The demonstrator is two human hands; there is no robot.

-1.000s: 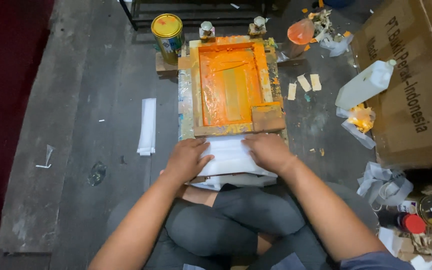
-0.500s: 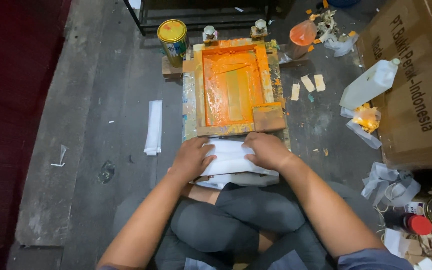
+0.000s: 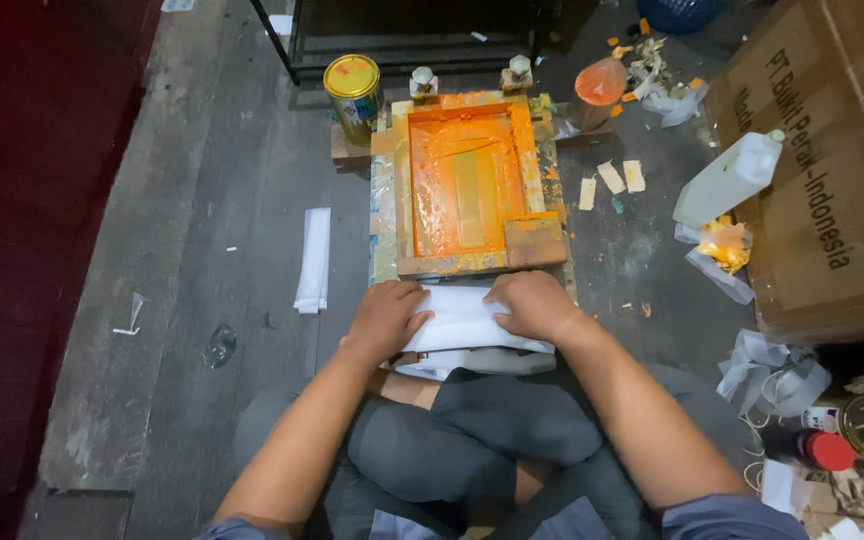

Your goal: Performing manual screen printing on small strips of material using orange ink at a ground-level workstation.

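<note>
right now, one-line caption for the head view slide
Both hands, left hand and right hand, press a white stack below an orange-inked screen frame.

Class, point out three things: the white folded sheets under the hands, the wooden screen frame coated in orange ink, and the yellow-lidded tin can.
white folded sheets (image 3: 457, 318): head view, bare middle between the hands.
wooden screen frame (image 3: 462, 185): head view, orange mesh centre.
yellow-lidded tin can (image 3: 351, 76): head view, lid.

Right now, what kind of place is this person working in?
Probably a small, informal screen-printing workshop: the person sits on a stained floor at an orange-inked wooden screen frame, with a paint tin and a cardboard box nearby.
</note>
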